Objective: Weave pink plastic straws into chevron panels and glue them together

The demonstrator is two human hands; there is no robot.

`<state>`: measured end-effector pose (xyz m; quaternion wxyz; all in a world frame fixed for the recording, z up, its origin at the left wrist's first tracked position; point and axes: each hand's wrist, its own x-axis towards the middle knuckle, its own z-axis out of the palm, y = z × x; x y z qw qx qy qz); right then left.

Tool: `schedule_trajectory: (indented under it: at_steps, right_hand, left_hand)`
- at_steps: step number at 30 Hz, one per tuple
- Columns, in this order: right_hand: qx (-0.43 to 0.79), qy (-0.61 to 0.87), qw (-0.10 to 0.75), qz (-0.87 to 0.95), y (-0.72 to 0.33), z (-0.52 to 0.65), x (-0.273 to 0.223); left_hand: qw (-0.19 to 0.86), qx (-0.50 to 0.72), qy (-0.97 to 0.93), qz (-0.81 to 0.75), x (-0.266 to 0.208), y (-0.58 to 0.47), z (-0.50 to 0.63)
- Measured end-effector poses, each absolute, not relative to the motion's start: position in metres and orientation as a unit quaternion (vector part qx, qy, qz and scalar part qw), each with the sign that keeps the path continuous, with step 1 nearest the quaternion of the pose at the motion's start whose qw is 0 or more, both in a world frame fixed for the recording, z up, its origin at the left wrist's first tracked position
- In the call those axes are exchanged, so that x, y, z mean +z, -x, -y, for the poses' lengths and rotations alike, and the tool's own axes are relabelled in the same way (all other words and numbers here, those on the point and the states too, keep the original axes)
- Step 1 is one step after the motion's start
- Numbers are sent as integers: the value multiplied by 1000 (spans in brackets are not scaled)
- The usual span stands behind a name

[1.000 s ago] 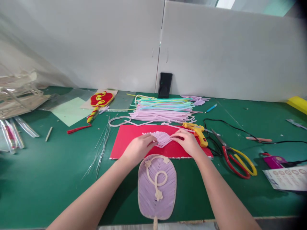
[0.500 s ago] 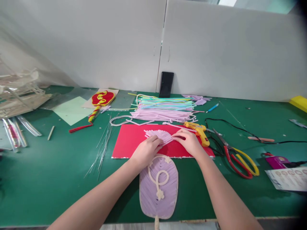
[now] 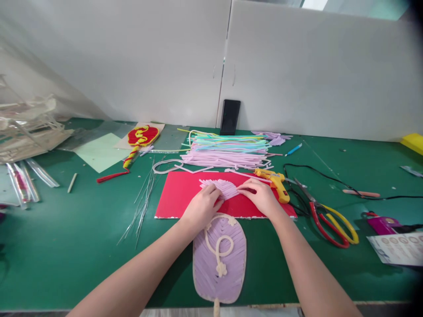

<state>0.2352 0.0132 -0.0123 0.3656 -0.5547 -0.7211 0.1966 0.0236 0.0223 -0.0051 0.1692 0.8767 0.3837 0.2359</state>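
Note:
A small leaf-shaped piece of pink pipe cleaners (image 3: 226, 188), laid side by side, rests over a red board (image 3: 178, 185). My left hand (image 3: 205, 203) is closed at the piece's lower left edge, its fingertips partly covering it. With thumb and forefinger together, my right hand (image 3: 257, 194) pinches the pointed right end. Just below, near my left wrist, lies a lilac paddle-shaped fan (image 3: 206, 264) with a cream rim, a cream looped stem and small cream flowers.
Behind the board lies a pile of pastel pipe cleaners (image 3: 228, 149). A yellow glue gun (image 3: 280, 187) and red-and-yellow-handled scissors (image 3: 330, 220) lie to the right. Thin wires (image 3: 143, 207) and a red-and-yellow fan (image 3: 142, 136) are on the left. A phone (image 3: 230, 116) leans against the wall.
Both hands keep their hold on the pink piece with hardly any movement. The whole view has shifted very slightly.

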Motion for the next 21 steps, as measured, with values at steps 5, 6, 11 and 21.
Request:
schedule_trajectory:
  at_steps: [5,6,11,21]
  right_hand:
    - [199,558,357,722,-234,-13,-11]
    - [199,557,359,722,-234,-13,-11]
    - [188,553,366,725,-235,-13,-13]
    - [122,595,398,688,-241,-13,-9]
  left_hand:
    - [94,182,-901,-382,-1,-26,-20]
    - [81,175,-903,-385,-1,-26,-20]
    - [67,171,-901,-392,-2,-25,-20]
    - [53,161,-904,-393,0,-25,-20]
